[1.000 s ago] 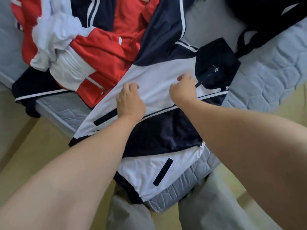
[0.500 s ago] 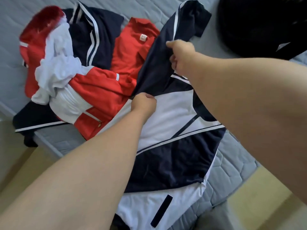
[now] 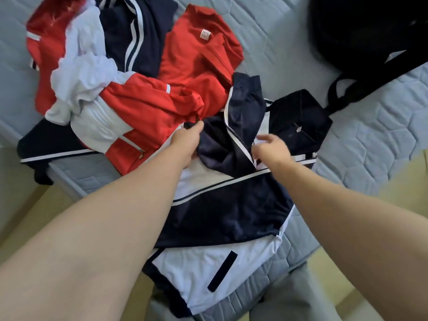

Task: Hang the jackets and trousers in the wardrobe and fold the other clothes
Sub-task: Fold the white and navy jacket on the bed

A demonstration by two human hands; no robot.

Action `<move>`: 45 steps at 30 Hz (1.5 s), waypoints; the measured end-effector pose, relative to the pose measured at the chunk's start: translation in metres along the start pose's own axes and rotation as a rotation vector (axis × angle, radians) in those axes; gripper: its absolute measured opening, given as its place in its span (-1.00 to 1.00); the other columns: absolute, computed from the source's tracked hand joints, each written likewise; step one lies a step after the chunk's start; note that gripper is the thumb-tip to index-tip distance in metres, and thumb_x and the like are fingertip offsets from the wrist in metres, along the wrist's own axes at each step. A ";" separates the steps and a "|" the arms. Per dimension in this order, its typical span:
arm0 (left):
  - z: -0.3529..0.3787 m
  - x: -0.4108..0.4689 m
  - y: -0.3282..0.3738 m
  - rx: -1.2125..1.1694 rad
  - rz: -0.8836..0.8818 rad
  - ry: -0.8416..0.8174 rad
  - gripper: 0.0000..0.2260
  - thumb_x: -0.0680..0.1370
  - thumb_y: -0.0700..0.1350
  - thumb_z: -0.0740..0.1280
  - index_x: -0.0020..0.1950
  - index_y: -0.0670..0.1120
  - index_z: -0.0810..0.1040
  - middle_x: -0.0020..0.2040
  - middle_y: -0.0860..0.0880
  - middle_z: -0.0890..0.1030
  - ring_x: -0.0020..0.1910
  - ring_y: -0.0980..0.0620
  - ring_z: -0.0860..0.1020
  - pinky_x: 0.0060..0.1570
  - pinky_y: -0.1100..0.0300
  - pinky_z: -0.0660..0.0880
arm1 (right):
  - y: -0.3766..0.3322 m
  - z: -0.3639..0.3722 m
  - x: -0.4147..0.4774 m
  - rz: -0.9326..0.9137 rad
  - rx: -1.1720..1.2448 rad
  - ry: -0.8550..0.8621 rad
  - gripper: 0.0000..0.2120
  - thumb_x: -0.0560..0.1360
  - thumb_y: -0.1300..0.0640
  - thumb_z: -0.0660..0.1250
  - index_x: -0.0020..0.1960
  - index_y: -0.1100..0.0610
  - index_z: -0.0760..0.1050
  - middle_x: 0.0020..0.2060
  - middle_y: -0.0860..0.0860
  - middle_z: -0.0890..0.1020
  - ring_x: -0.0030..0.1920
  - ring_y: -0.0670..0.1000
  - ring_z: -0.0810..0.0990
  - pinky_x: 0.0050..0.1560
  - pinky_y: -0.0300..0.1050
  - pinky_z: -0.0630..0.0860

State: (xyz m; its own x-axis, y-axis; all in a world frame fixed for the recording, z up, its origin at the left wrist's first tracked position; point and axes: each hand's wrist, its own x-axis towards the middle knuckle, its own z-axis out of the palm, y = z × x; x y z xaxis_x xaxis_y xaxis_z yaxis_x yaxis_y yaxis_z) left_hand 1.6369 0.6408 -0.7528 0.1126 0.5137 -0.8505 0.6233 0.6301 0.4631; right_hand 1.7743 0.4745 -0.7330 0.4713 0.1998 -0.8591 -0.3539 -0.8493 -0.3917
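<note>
A navy and white track jacket point(image 3: 222, 214) lies flat on the near corner of the mattress point(image 3: 361, 144). Its navy sleeve point(image 3: 243, 107) is folded back across the white chest. My left hand point(image 3: 186, 140) grips the navy fabric at the shoulder seam, beside the red pile. My right hand point(image 3: 271, 147) hovers with loosely spread fingers over the folded sleeve's lower edge, holding nothing. A red and white jacket point(image 3: 129, 112), a red shirt point(image 3: 199, 56) and navy trousers with white stripes point(image 3: 132, 35) lie heaped to the upper left.
A small dark navy garment point(image 3: 298, 119) lies right of the jacket. A black bag point(image 3: 361, 33) with a strap sits at the top right. The yellowish floor point(image 3: 30, 205) shows on the left, and my grey trouser legs point(image 3: 294, 300) at the bottom.
My right hand has brought the navy sleeve down from the far side, laid it over the jacket's chest and let it go. My left hand stayed at the shoulder.
</note>
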 end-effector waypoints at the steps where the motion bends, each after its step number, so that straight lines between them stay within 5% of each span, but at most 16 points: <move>1: 0.001 0.000 -0.005 0.034 0.039 0.015 -0.77 0.59 0.07 0.37 0.17 0.00 0.54 0.10 -0.06 0.68 0.10 -0.13 0.65 0.18 -0.13 0.58 | -0.003 0.002 0.002 -0.021 0.123 0.137 -0.43 0.30 0.03 0.36 0.32 0.02 0.50 0.13 0.06 0.62 0.06 0.05 0.61 0.14 -0.04 0.55; 4: 0.002 -0.001 -0.015 0.151 0.042 0.044 -0.74 0.55 -0.02 0.42 0.22 -0.03 0.59 0.10 -0.05 0.69 0.09 -0.11 0.65 0.17 -0.13 0.59 | -0.024 0.014 0.009 -0.184 -0.072 0.344 -0.24 0.29 -0.37 0.31 0.41 -0.05 0.40 0.30 0.02 0.50 0.28 0.11 0.51 0.31 0.18 0.45; 7: 0.004 -0.004 -0.028 0.271 0.030 0.105 -0.70 0.50 0.00 0.48 0.17 -0.09 0.63 0.06 -0.07 0.70 0.06 -0.11 0.66 0.17 -0.07 0.59 | -0.047 0.033 0.007 -0.316 -0.359 0.302 -0.15 0.31 -0.48 0.30 0.45 -0.02 0.33 0.35 0.04 0.45 0.35 0.14 0.46 0.32 0.19 0.42; 11: 0.004 -0.013 -0.045 0.440 0.064 0.173 -0.56 0.41 0.05 0.54 0.17 -0.14 0.55 0.00 -0.04 0.67 -0.02 -0.09 0.63 -0.01 0.04 0.58 | -0.058 0.046 0.010 -0.340 -0.536 0.085 -0.50 0.50 0.11 0.32 0.43 0.03 0.40 0.31 0.08 0.54 0.34 0.19 0.49 0.32 0.13 0.46; 14: -0.004 -0.020 -0.056 0.471 0.067 0.165 -0.65 0.42 0.04 0.53 0.05 -0.15 0.58 -0.13 -0.06 0.67 -0.13 -0.10 0.64 -0.22 0.08 0.53 | -0.050 0.043 -0.008 -0.209 0.120 -0.042 -0.60 0.42 0.44 0.18 0.07 0.14 0.66 0.00 0.16 0.68 0.05 0.20 0.65 0.14 0.14 0.62; 16: -0.011 -0.024 -0.063 0.387 0.028 0.159 -0.72 0.49 0.03 0.48 0.02 -0.17 0.62 -0.11 -0.10 0.69 -0.09 -0.14 0.68 -0.08 0.00 0.63 | -0.029 0.039 -0.025 -0.145 0.345 -0.210 -0.61 0.34 0.54 0.19 -0.29 0.09 0.60 -0.34 0.10 0.58 -0.26 0.13 0.56 -0.23 -0.06 0.60; 18: -0.020 -0.030 -0.070 0.314 -0.049 0.168 -0.77 0.59 -0.01 0.36 0.10 -0.15 0.62 0.08 -0.11 0.68 0.08 -0.13 0.66 0.05 0.06 0.62 | 0.002 0.032 -0.042 -0.299 0.012 -0.309 -0.57 0.31 0.52 0.22 -0.48 0.01 0.49 -0.47 -0.11 0.44 -0.32 0.03 0.41 -0.39 -0.23 0.36; 21: -0.037 -0.038 -0.089 0.222 -0.048 0.184 -0.81 0.53 -0.02 0.43 0.05 -0.06 0.51 0.12 -0.11 0.63 -0.01 -0.12 0.65 -0.07 0.12 0.63 | 0.056 0.029 -0.061 -0.522 -0.749 -0.375 -0.42 0.34 0.39 0.20 -0.51 -0.28 0.51 -0.13 -0.27 0.53 0.06 -0.05 0.39 0.16 -0.06 0.33; 23: -0.046 -0.045 -0.105 0.286 -0.017 0.180 -0.66 0.42 0.06 0.54 0.02 -0.02 0.46 0.03 -0.10 0.64 -0.07 -0.10 0.67 0.01 0.01 0.64 | 0.085 0.032 -0.073 -0.523 -0.851 -0.276 -0.41 0.36 0.35 0.18 -0.43 -0.38 0.52 0.07 -0.23 0.47 0.16 -0.04 0.30 0.28 0.04 0.23; 26: -0.051 -0.058 -0.132 0.320 -0.026 0.093 -0.69 0.41 0.06 0.56 -0.06 -0.01 0.48 -0.09 -0.06 0.66 -0.16 -0.05 0.65 0.01 -0.02 0.64 | 0.115 0.043 -0.078 -0.286 -0.524 -0.071 -0.54 0.44 0.30 0.16 -0.06 -0.21 0.65 0.16 -0.04 0.49 0.19 0.05 0.45 0.27 0.04 0.43; 29: -0.049 -0.071 -0.153 0.455 0.074 0.120 -0.77 0.41 0.03 0.56 -0.16 0.03 0.52 -0.21 0.09 0.63 -0.18 0.06 0.62 -0.21 0.20 0.52 | 0.127 0.065 -0.082 0.062 -0.221 0.103 -0.75 0.45 0.18 0.23 0.11 0.03 0.49 0.18 0.11 0.51 0.14 0.20 0.57 0.20 0.09 0.53; 33: -0.045 -0.092 -0.180 0.596 0.152 0.133 -0.82 0.44 0.04 0.51 -0.20 0.05 0.53 -0.25 0.17 0.60 -0.16 0.09 0.59 -0.21 0.23 0.42 | 0.140 0.097 -0.092 0.384 -0.080 0.140 -0.57 0.48 0.14 0.30 0.28 0.16 0.24 0.30 0.17 0.45 0.23 0.21 0.45 0.09 -0.03 0.29; 36: -0.041 -0.105 -0.205 0.753 0.137 0.056 -0.75 0.47 0.12 0.48 0.01 0.04 0.53 -0.02 0.12 0.58 -0.04 0.04 0.54 -0.06 0.19 0.41 | 0.150 0.114 -0.101 0.499 0.096 0.096 -0.52 0.52 0.17 0.29 0.37 0.25 0.23 0.31 0.13 0.45 0.14 0.13 0.46 0.12 -0.06 0.39; 39: -0.039 -0.111 -0.225 0.678 0.016 -0.001 -0.59 0.46 0.13 0.49 0.20 -0.03 0.51 0.10 0.04 0.59 0.09 -0.02 0.56 0.08 0.12 0.49 | 0.163 0.120 -0.107 0.529 0.172 -0.013 -0.64 0.46 0.21 0.38 0.23 0.25 0.49 0.03 0.10 0.62 -0.02 0.14 0.60 -0.01 -0.02 0.56; 43: -0.045 -0.122 -0.244 0.667 -0.066 -0.110 -0.80 0.59 0.04 0.33 -0.05 -0.09 0.52 -0.06 -0.04 0.61 -0.02 -0.13 0.58 -0.05 0.06 0.51 | 0.176 0.121 -0.121 0.505 0.177 -0.085 -0.85 0.47 0.25 0.41 0.00 0.16 0.48 -0.13 0.07 0.58 -0.18 0.05 0.55 -0.25 -0.09 0.51; 45: -0.050 -0.128 -0.253 0.636 -0.100 -0.126 -0.67 0.65 0.10 0.19 -0.19 -0.10 0.46 -0.12 -0.09 0.59 -0.05 -0.18 0.57 -0.08 0.01 0.50 | 0.184 0.123 -0.127 0.512 0.243 -0.103 -0.86 0.49 0.22 0.43 -0.01 0.12 0.49 -0.14 0.05 0.60 -0.20 0.03 0.55 -0.25 -0.11 0.51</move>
State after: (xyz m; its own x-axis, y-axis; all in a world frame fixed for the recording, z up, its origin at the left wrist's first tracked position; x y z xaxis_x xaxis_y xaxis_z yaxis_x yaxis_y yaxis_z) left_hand 1.4261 0.4449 -0.7485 0.0960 0.3740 -0.9224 0.9672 0.1838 0.1752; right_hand 1.5501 0.3525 -0.7364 0.1142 -0.1504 -0.9820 -0.6973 -0.7162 0.0286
